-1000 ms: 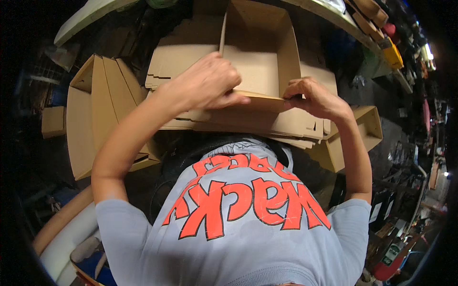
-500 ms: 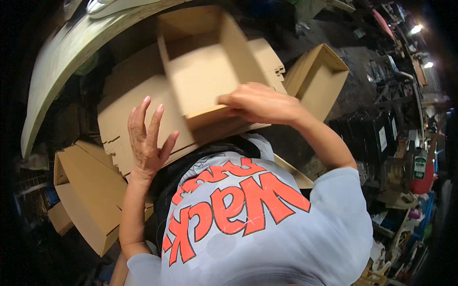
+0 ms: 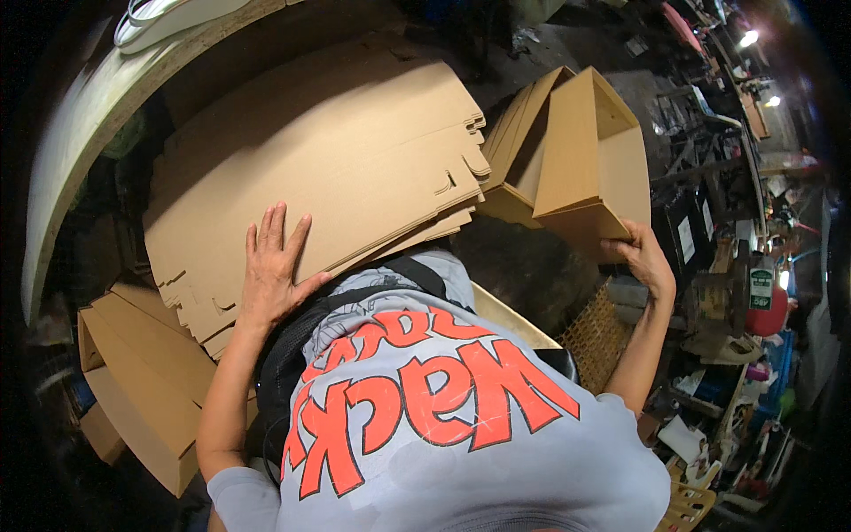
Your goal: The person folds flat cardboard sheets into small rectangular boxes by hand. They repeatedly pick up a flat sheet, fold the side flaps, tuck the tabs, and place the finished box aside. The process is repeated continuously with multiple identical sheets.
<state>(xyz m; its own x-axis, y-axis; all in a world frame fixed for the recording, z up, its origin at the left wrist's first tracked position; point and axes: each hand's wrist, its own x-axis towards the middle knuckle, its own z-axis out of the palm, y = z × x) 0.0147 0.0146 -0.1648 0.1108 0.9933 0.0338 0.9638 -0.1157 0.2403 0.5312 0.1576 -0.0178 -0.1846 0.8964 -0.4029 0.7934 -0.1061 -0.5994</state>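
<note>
My left hand [image 3: 277,275] rests with fingers spread on the near edge of a stack of flat, slotted cardboard sheets [image 3: 319,160] in front of me. Out to the right, my right hand [image 3: 645,259] grips the near end of a folded cardboard box [image 3: 572,155]. Its thumb shows at the panel's edge; the other fingers are partly hidden. Just left of the held box, and partly behind it, is another folded cardboard box [image 3: 514,124].
Another folded box [image 3: 146,363] lies at my left. A pale curved surface [image 3: 75,133] borders the far left, with a white object [image 3: 168,19] on it. A woven basket [image 3: 596,341] is low at the right. Cluttered goods and a red container [image 3: 769,312] fill the far right.
My right hand has carried the folded box from above the stack over to the right, beside the other box. My left hand has come down onto the sheets.
</note>
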